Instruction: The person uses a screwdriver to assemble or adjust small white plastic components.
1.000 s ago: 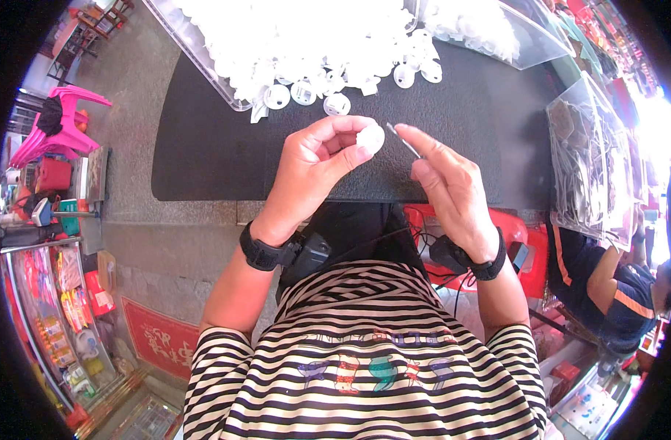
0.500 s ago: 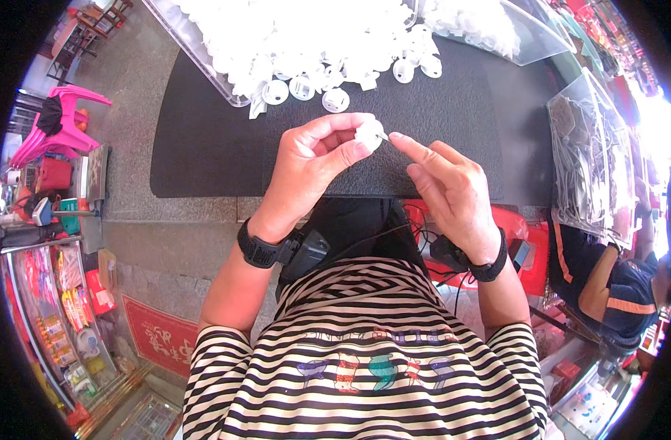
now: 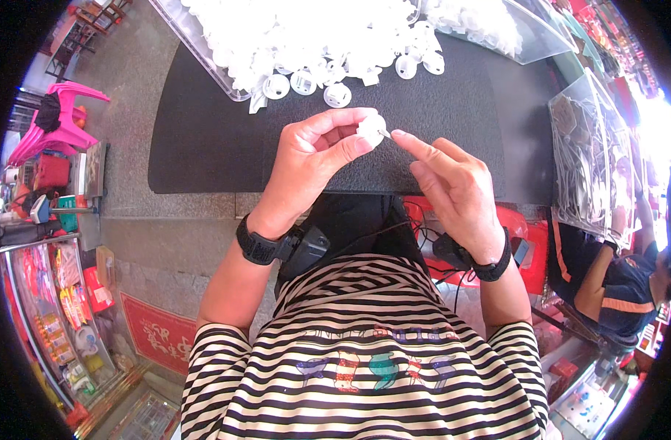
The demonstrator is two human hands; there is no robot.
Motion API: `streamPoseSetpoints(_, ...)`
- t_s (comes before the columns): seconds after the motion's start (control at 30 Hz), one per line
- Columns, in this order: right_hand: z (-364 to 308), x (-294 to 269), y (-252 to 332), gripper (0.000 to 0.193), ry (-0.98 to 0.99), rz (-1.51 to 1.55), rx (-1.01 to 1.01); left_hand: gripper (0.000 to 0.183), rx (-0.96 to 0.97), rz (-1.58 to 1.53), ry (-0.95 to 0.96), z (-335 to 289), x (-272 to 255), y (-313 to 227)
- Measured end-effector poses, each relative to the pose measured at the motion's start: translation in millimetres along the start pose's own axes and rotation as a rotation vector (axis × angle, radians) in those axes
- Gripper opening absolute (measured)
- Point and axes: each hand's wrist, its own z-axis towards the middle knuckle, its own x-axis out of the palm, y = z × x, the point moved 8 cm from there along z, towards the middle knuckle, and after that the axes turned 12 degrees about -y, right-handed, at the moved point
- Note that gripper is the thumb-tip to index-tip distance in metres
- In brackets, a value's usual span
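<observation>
Pink stools point(image 3: 64, 128) are standing at far left, well apart from the black table point(image 3: 203, 147). On the table's far side a clear tub point(image 3: 203, 59) is holding a bright heap of white parts point(image 3: 306, 37), and a few loose ones are lying in front of it.

The left hand point(image 3: 317, 150) is pinching a white disc point(image 3: 370, 129) between thumb and bent forefinger, its other fingers curling loosely behind. The disc is sitting above the table, between the hands, its face turning toward the right. A slim pin point(image 3: 385, 134) is bridging disc and right forefinger, meeting the disc near its middle.

The right hand point(image 3: 452, 180) is pointing that forefinger along the pin, its thumb standing apart below; whether anything is gripping the pin I cannot tell. Working well here probably means keeping the left pinch firm at the rim, lining the pin up squarely and pressing gently, since a slanting push could slip.

Farther right, a clear bin point(image 3: 570, 209) is holding pale cords, and a co-worker point(image 3: 621, 297) is sitting beyond.
</observation>
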Motion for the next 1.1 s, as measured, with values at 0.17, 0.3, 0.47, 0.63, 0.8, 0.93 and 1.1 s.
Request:
streamPoseSetpoints(0.17,0.3,1.4,1.3,0.04,-0.014,0.012,-0.005,0.03,0.024,0.007,0.007,-0.5,0.0,-1.2)
streamPoseSetpoints(0.3,-0.6,2.8,-1.1,0.04,-0.005,0.021,0.015,0.03,0.02,0.008,0.006,-1.0,0.1,-1.1)
streamPoseSetpoints(0.47,-1.8,7.1,-5.6,0.041,-0.012,0.109,0.043,0.03,0.015,0.011,0.006,-0.5,-0.7,-0.2)
streamPoseSetpoints(0.63,-2.0,7.1,-1.1,0.041,-0.034,0.062,0.004,0.03,-0.001,-0.007,0.002,-1.0,-1.8,1.0)
streamPoseSetpoints(0.8,-3.0,6.0,1.4,0.043,-0.058,0.027,-0.018,0.03,-0.003,-0.017,0.003,-1.2,-1.7,0.7)
streamPoseSetpoints(0.93,-2.0,11.7,-7.6,0.044,0.002,0.227,0.082,0.031,-0.001,0.001,0.005,-1.0,-3.0,1.2)
streamPoseSetpoints(1.1,-2.1,6.7,0.8,0.043,-0.044,0.014,-0.031,0.032,-0.026,0.065,0.032,-0.6,-2.9,3.3)
